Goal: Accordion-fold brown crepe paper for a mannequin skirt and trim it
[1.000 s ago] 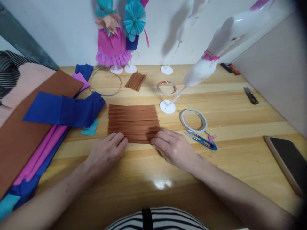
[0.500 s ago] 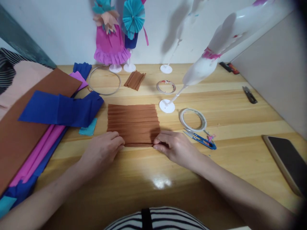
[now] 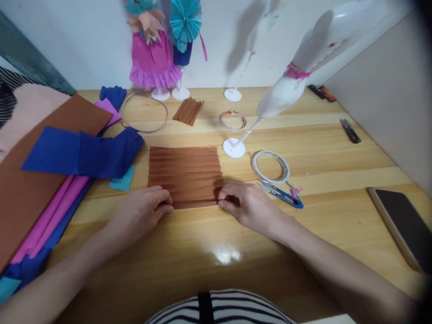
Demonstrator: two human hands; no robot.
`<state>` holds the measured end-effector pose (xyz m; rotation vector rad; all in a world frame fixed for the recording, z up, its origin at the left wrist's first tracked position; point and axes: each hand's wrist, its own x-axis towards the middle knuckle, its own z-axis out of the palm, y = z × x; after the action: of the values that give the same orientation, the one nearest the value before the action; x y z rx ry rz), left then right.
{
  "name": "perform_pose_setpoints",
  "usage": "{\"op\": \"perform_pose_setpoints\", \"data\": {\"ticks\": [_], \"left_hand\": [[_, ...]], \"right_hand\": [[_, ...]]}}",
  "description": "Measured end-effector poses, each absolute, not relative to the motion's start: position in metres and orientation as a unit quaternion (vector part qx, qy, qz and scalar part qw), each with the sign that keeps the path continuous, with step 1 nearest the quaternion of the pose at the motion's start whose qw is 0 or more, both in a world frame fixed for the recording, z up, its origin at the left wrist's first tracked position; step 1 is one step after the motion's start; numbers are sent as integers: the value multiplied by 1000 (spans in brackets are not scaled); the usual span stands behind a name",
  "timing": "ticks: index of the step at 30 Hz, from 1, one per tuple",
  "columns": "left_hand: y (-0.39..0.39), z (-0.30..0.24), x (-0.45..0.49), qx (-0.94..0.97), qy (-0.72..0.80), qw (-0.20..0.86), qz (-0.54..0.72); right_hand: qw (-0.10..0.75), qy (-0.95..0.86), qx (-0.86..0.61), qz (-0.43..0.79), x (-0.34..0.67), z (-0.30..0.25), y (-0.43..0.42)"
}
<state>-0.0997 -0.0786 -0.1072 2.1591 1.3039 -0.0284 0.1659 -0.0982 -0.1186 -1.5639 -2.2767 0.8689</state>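
A brown sheet of pleated crepe paper (image 3: 185, 173) lies flat before me, its folds running from side to side. At its near left corner, my left hand (image 3: 143, 209) pinches the edge between thumb and fingers. My right hand (image 3: 248, 204) grips the near right corner in the same way. Between the two hands the near edge is folded into a narrow strip. Just beyond my right hand are blue thread snips (image 3: 283, 195) and a roll of white tape (image 3: 271, 166). A small teal paper piece (image 3: 122, 178) lies beyond my left hand.
Brown (image 3: 37, 166), blue (image 3: 81, 153) and pink paper (image 3: 54, 211) is piled at left. A white balloon figure on a stand (image 3: 234, 147) leans right. Behind are a wire ring (image 3: 145, 131), a small pleated brown piece (image 3: 189, 111) and a pink paper dress (image 3: 153, 58). A phone (image 3: 401, 225) lies right.
Both hands still hold the near corners of the brown paper. The left thumb shows more clearly at the edge, and the near folds look slightly more spread. The whole view has shifted a little.
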Motion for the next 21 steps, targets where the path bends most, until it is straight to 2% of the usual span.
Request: {"op": "perform_pose_setpoints", "data": {"ticks": [10, 21], "left_hand": [[-83, -106, -96, 816, 507, 276, -10], [-96, -107, -91, 833, 520, 189, 12]], "right_hand": [[127, -781, -563, 239, 163, -120, -103], [144, -815, -529, 189, 165, -124, -103]]}}
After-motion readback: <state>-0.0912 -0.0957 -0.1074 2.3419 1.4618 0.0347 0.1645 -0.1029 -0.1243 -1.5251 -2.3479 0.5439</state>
